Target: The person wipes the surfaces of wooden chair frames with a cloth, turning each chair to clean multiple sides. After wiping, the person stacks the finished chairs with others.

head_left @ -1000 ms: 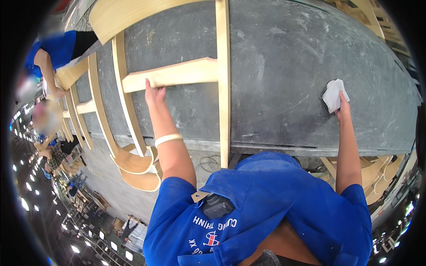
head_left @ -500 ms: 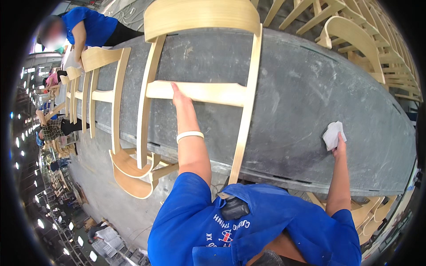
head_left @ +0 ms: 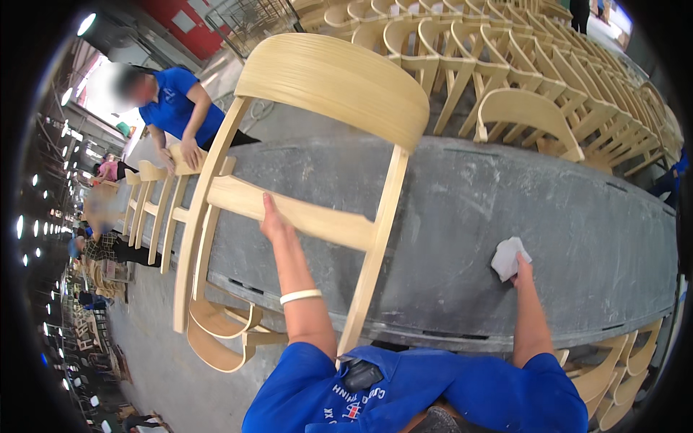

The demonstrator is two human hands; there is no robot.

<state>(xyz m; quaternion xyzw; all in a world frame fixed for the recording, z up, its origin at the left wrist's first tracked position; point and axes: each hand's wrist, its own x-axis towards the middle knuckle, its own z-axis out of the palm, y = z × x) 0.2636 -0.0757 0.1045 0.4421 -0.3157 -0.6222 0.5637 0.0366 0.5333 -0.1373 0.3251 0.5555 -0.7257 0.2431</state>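
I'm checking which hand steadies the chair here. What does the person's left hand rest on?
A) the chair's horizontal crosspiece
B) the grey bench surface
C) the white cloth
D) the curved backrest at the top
A: the left hand grips the pale wooden crosspiece of the chair frame, while the right hand holds the white cloth on the grey bench.

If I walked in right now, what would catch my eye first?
The pale wooden chair frame lying across the grey workbench, with the left hand on its crossbar. Next, the right hand pressing a white cloth to the bench, and the rows of stacked chairs behind.
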